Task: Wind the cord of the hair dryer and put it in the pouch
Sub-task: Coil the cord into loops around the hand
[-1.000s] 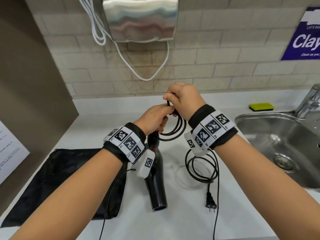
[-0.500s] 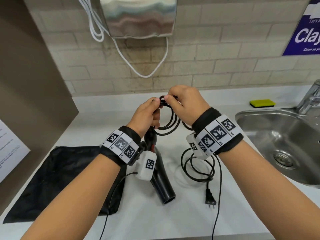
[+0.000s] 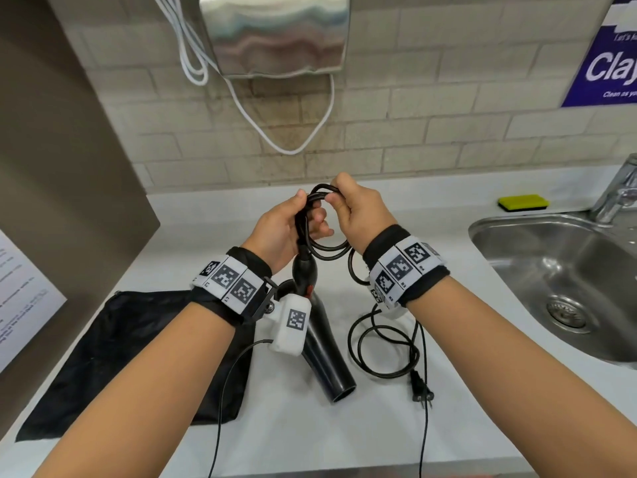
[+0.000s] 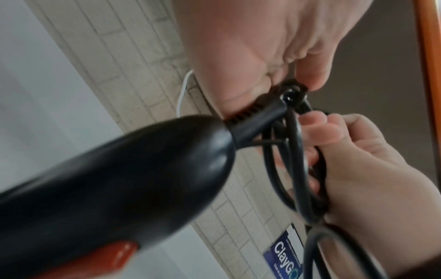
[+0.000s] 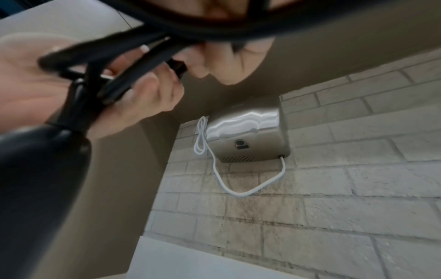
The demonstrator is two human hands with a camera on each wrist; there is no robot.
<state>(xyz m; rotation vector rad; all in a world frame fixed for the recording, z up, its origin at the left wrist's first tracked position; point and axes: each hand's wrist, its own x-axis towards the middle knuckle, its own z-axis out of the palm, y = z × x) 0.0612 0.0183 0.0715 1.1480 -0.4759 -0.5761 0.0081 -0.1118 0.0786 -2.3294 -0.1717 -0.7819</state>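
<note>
1. Since a second ago I have lifted both hands higher; another loop joins the bundle.
2. Plug (image 3: 421, 391) and slack cord (image 3: 379, 346): on counter, unwound.
3. Pouch (image 3: 113, 343): flat, left of the hair dryer (image 3: 324, 346).
4. Left hand (image 3: 286, 232) and right hand (image 3: 358, 212): together, both gripping the coils.
</note>
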